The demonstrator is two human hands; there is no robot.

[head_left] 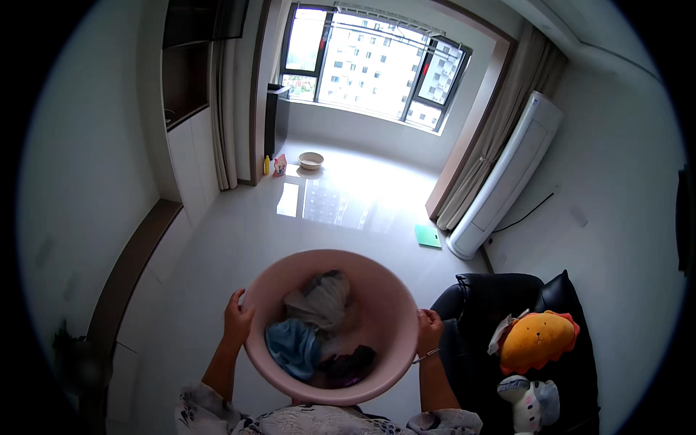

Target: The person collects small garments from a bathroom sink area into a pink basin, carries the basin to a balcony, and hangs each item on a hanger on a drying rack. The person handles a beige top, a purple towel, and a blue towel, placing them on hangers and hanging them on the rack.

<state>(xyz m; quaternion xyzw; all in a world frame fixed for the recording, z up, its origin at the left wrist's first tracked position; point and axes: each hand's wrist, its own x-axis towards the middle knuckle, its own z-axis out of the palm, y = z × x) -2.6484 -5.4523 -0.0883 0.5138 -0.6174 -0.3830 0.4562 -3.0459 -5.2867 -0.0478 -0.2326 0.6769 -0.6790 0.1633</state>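
I carry the pink tub (pixel 395 290) of clothes (pixel 319 330).
My left hand (pixel 237 319) and right hand (pixel 429 330) squeeze opposite rims, keeping it level.

On the floor by the far-left curtain stand 2 packages: a slim yellow bottle (pixel 266 165) and, just beside it, a small pink-and-white pouch (pixel 280 165). A dark screen (pixel 685 221) hangs on the right wall.

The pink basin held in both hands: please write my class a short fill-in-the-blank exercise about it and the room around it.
1. The left hand and right hand grip opposite rims of a round ____ basin.
2. The basin holds crumpled ____.
3. The orange plush toy lies on a ____ armchair.
4. A small bowl sits on the floor below the ____.

Missing words: pink; clothes; black; window
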